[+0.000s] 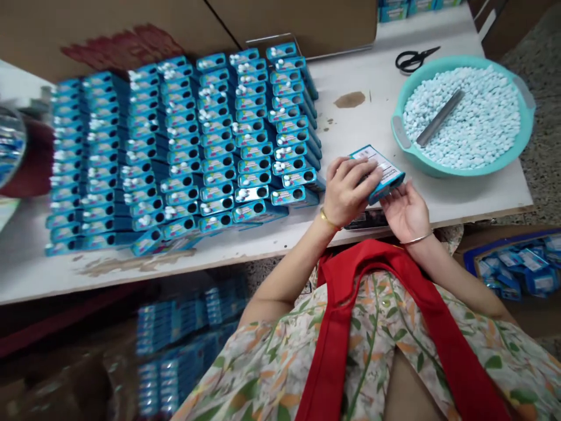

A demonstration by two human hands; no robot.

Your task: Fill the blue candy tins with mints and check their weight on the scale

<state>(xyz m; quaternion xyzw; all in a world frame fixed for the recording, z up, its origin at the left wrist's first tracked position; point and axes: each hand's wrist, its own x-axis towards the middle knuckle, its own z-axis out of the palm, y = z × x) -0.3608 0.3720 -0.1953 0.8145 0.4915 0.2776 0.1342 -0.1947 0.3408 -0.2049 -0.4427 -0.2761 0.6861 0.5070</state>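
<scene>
My left hand (350,187) is closed around a small blue carton (380,169), its fingers lying over the white printed panel. The carton is tilted above the table's front edge. At its near end is my right hand (407,210), palm up, with the fingertips against the carton and partly hidden under it. Left of my hands stand several rows of similar blue cartons (256,149), each with a dark round hole in its upward end, many with small white pellets on top. To the right, a turquoise basin (464,166) holds many pale pellets (482,117).
A grey metal scoop-like bar (440,118) rests on the pellets. Black scissors (414,58) lie behind the basin on the white table (350,76). Large cardboard boxes (298,23) stand at the back. Below are a box of blue packets (521,266) and more stacked cartons (175,327).
</scene>
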